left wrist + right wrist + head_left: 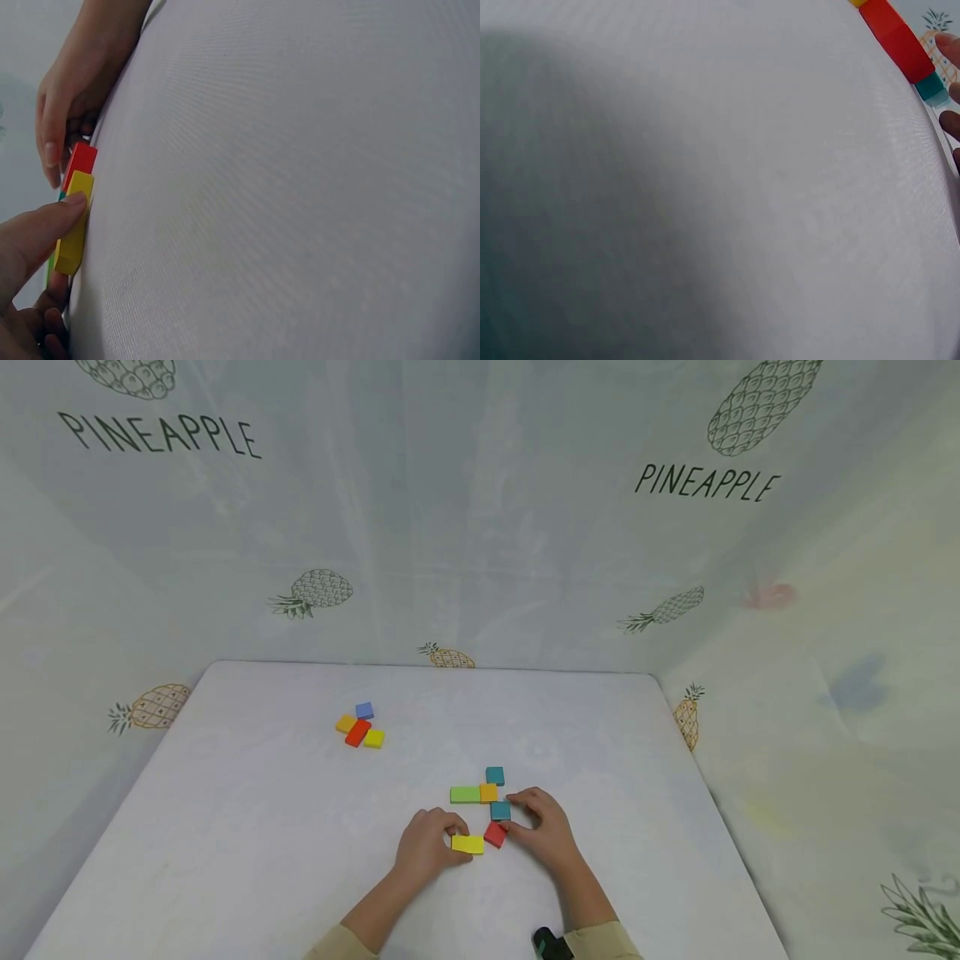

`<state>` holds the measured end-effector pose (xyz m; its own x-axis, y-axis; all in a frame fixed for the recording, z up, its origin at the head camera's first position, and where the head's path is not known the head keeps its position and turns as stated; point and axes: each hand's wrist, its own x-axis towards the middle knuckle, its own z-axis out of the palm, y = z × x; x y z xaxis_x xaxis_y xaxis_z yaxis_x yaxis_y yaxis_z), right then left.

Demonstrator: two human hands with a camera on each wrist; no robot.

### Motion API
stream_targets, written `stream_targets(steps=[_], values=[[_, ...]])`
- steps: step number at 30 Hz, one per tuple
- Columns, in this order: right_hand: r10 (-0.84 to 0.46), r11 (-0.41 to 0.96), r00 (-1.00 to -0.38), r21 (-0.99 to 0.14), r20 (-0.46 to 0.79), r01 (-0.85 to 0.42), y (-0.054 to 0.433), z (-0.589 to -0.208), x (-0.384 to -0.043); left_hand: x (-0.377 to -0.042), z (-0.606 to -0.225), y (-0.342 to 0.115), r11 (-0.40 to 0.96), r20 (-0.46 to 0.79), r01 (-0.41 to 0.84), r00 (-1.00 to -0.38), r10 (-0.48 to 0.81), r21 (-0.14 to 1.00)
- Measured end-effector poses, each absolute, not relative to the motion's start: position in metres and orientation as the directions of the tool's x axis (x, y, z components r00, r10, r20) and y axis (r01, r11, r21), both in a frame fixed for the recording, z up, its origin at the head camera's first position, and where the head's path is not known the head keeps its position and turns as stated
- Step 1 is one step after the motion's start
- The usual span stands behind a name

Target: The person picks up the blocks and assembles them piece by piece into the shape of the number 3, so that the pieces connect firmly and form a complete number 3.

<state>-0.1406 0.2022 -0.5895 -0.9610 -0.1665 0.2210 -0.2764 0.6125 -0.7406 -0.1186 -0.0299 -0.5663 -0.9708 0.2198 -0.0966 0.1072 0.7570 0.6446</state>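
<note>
My left hand (427, 846) pinches a yellow rectangular block (467, 844) between thumb and fingers; the left wrist view shows the thumb on the yellow block (73, 232). Just right of it lies a red block (495, 835), turned at an angle. Above the red block is a teal block (500, 811). My right hand (545, 829) is beside these two, thumb and index finger spread; in the right wrist view its fingertips (951, 124) appear apart from the red block (898, 41). Farther up are an orange block (488, 792), a light green block (465, 795) and another teal block (495, 776).
A loose group at the far left of the white table (247, 793) holds a blue block (364, 711), an orange block (346, 723), a red block (358, 732) and a yellow block (374, 739). A pineapple-print curtain (480, 527) hangs behind. A black device (551, 944) sits by the right sleeve.
</note>
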Motion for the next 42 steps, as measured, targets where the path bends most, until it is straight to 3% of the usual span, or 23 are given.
stream_targets(steps=[17, 23, 34, 42], values=[[-0.171, 0.612, -0.96, -0.739, 0.222, -0.28, 0.202, -0.584, -0.146, -0.122, -0.559, -0.032, 0.752, -0.074, 0.146, -0.965, 0.251, 0.643], [-0.158, 0.632, -0.968, -0.732, 0.197, -0.252, 0.202, -0.589, -0.143, -0.127, -0.556, -0.043, 0.681, -0.126, 0.112, -0.949, 0.29, 0.724], [-0.157, 0.628, -0.967, -0.735, 0.202, -0.255, 0.202, -0.59, -0.136, -0.153, -0.551, -0.106, 0.657, -0.05, 0.019, -0.995, 0.086, 0.754], [-0.162, 0.626, -0.968, -0.738, 0.191, -0.251, 0.202, -0.589, -0.135, -0.181, -0.547, -0.147, 0.679, 0.012, 0.034, -0.999, 0.037, 0.733]])
